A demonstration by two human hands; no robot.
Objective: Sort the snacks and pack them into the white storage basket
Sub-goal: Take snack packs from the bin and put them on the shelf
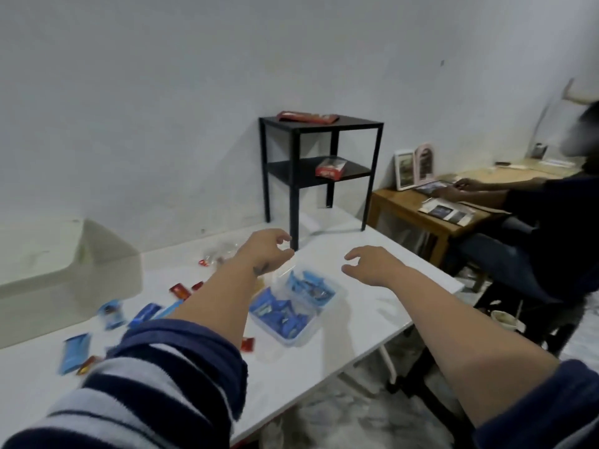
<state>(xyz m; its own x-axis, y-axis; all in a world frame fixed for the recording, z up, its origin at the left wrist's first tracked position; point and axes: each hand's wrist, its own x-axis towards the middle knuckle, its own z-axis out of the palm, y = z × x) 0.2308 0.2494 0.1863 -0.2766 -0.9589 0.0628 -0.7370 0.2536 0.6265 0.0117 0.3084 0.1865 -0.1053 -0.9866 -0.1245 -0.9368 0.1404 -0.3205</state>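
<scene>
Both hands empty above the table

Loose blue packets (76,351) and red ones (179,291) lie on the white table (340,348). A clear tub (296,306) holds more blue packets. Above it, the left hand (264,251) and right hand (372,265) hover with fingers loosely curled, holding nothing. The white basket (64,270) sits far left
</scene>
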